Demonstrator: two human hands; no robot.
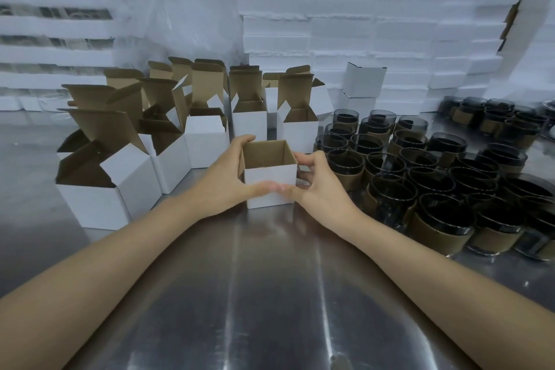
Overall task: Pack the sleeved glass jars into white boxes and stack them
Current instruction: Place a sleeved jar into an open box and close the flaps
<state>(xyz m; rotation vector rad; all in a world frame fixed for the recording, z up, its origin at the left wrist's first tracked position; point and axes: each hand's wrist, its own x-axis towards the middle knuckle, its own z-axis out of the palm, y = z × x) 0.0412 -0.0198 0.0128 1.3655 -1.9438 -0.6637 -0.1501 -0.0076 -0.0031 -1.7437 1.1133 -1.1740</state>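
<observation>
Box in hand: a small white cardboard box [270, 186] with a brown inside stands upright on the shiny steel table [270, 294], in the middle. Its top is open upward, and no jar shows inside it.
Left hand: the left hand [223, 177] grips the left wall of the box, with fingers curled over the top rim and the thumb lying along the near face.
Right hand: the right hand [318, 186] pinches the right wall with curled fingers. Its thumb seems to meet the left thumb low on the near face.
Jars: the dark glass jars with brown paper sleeves [420, 177] stand upright in a dense group at the right, mouths up.
Key relation: the nearest jar [345, 165] is just beside the right hand, on its right. The right hand is clearly nearer to it than the left.
Judgement: the next move probably asks the right hand to let go and bring a jar over, keeping it vertical, while the left hand steadies the box.
Other boxes: open white boxes with raised flaps [135, 177] wait at the left and far side. Two closed white boxes [365, 81] are stacked far, right of the middle.
</observation>
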